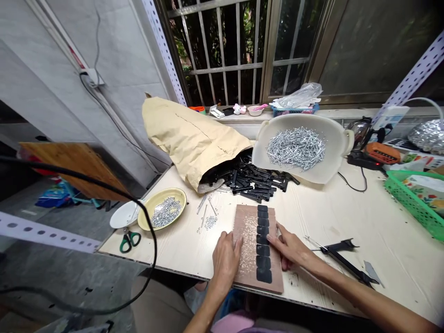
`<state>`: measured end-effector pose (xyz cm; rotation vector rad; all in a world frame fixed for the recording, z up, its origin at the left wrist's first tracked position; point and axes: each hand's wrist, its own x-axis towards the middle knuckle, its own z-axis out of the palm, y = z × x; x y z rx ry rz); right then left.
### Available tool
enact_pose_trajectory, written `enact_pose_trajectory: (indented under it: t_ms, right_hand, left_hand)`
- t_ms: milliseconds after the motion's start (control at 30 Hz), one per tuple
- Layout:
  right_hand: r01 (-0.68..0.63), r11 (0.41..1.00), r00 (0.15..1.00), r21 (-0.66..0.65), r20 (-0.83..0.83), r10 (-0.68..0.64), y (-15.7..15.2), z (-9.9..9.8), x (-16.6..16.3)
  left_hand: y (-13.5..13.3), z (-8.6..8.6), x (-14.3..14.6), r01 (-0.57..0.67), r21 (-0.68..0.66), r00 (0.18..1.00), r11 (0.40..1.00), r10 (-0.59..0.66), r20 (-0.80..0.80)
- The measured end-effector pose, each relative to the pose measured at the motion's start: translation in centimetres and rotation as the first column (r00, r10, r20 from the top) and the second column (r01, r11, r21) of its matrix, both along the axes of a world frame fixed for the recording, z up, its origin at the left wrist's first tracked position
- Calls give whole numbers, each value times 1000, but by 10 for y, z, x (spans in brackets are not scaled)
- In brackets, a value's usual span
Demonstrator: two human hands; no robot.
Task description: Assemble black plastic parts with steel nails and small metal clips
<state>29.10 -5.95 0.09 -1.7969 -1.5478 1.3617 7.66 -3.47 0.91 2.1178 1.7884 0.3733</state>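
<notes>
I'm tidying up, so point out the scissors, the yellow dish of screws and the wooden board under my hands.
scissors (130,240), head view, on the green handles.
yellow dish (150,203), head view, on its bare left rim.
wooden board (248,217), head view, on its bare top part.

The black plastic parts (255,178) were partly hidden under the brown paper sack (189,136) and the tilted white basin (331,162), so their number could not be told. The green basket (414,196) was cut off by the right edge. The small items on the window sill (243,109) were too small to be identified. The near part of the wooden board (248,273) was covered by the left hand (226,260).
</notes>
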Motion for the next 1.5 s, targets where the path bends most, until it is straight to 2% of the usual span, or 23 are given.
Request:
enact_pose_trajectory:
  t_ms: [100,167,200,267,367,467,567,633,800,1067,1367,1500]
  right_hand:
    - [-47,999,996,3,-79,47,2,-1,-15]
    - [-111,994,992,-5,-68,110,7,3,-19]
    - [-145,989,989,13,-10,145,10,6,-18]
    - [-203,976,959,72,216,184,21,16,-11]
    - [-275,931,835,242,541,106,50,34,2]
    - [-369,834,710,409,704,-31,91,42,5]
    - [-469,788,566,400,820,-80,128,37,-2]
    - [-510,774,528,376,847,-64,143,29,-8]
    - [-595,724,489,349,872,-19,154,14,-16]
    - [-663,678,456,318,889,29,160,10,-19]
    - [-699,623,493,352,868,64,170,5,-31]
    - [-697,619,521,362,849,90,178,-1,-41]
  left_hand:
    - [3,1,-15,-30,8,997,1000,30,-69]
    - [3,2,-26,-26,0,994,1000,26,-107]
    - [2,3,-30,-19,-8,993,1000,18,-120]
    - [0,3,-34,-8,-22,991,1000,5,-135]
    - [-3,1,-33,-14,19,989,1000,17,-145]
    - [-3,1,-30,0,109,991,994,14,-131]
    - [-3,4,-30,19,170,995,985,-2,-99]
    - [-3,7,-33,21,198,997,980,-5,-81]
    - [-4,8,-39,15,220,999,975,-4,-50]
    - [10,10,-39,-11,226,999,974,20,-36]
    - [38,4,-56,-100,229,991,968,117,-63]
    - [63,4,-48,-54,267,997,962,65,-34]
